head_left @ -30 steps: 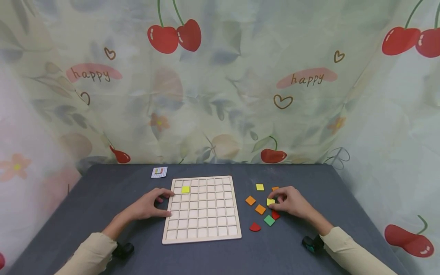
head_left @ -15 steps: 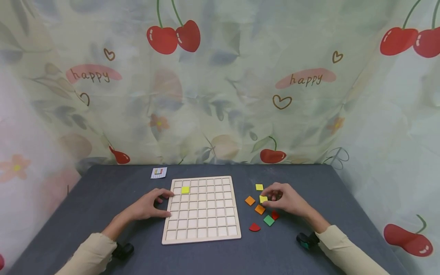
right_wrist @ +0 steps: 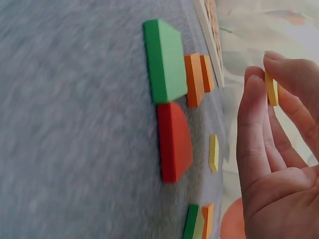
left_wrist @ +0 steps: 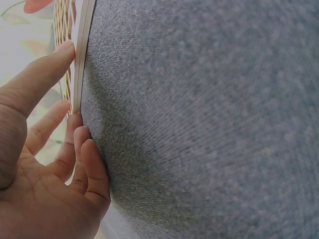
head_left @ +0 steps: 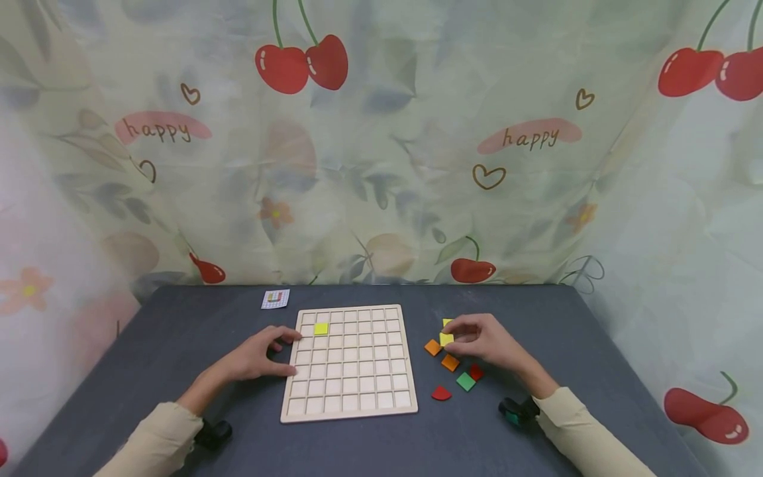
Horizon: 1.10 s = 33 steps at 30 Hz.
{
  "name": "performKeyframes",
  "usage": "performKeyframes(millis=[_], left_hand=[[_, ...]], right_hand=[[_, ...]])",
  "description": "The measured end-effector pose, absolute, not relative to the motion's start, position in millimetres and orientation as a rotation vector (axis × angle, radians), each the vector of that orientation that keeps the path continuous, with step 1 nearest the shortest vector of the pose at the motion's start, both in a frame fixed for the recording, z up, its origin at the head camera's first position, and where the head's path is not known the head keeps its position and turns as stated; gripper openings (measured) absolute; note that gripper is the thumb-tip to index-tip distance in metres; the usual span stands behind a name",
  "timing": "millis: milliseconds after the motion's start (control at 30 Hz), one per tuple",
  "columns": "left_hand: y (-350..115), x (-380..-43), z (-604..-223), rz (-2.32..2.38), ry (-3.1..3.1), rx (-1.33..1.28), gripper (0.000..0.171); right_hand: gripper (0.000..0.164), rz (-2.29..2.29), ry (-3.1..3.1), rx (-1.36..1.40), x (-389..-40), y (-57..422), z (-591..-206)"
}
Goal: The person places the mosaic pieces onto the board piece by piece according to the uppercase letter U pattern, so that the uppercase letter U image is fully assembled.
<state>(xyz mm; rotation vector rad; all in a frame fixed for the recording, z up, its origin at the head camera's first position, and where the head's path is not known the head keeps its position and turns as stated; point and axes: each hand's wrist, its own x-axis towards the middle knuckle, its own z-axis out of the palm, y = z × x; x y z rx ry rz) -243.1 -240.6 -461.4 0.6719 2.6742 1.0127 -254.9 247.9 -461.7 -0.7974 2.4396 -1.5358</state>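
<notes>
My left hand (head_left: pixel 265 354) rests its thumb and fingertips against the left edge of a pale wooden grid board (head_left: pixel 352 415). Within the grid, one yellow square tile (head_left: pixel 321 329) lies in an upper-left cell. My right hand (head_left: pixel 485 341) pinches another yellow square tile (right_wrist: pixel 271 89) between thumb and fingers, above the loose pieces right of the board. Just behind that hand lies a further yellow tile (head_left: pixel 447 322), partly covered. Below are orange tiles (head_left: pixel 433 347), a green tile (head_left: pixel 466 381) and red quarter-round pieces (head_left: pixel 441 393).
A small printed card (head_left: pixel 275 299) lies behind the board on the dark tabletop (head_left: pixel 357 450). In the right wrist view, another green piece (right_wrist: pixel 191 221) and an orange one (right_wrist: pixel 208 219) show low in the frame. A patterned curtain (head_left: pixel 381 165) hangs around the table.
My right hand, with the yellow tile pinched, has moved left toward the board, passing over the loose pieces. The left hand has stayed at the board's edge.
</notes>
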Motion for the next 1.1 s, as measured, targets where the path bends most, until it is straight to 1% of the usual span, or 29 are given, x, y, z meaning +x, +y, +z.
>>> performKeyframes(millis=[300,600,967,1100], left_hand=[[-241.1,-243.5,-461.9,1.006,2.675,0.682,0.063],[-239.3,-241.7,-459.9,1.001,2.677,0.653,0.063],[-240.6,-243.0,-460.2,1.012,2.665,0.688,0.063],[-240.6,-243.4,-460.5,1.007,2.665,0.687,0.064]], right_hand=[[0.026,-1.604,2.443,-0.769,-258.2,235.5,-462.4],[0.021,-1.644,2.452,-0.711,-264.3,219.1,-467.0],[0.021,-1.703,2.439,-0.624,-272.7,198.2,-468.8],[0.022,-1.732,2.398,-0.634,-275.5,190.2,-469.5]])
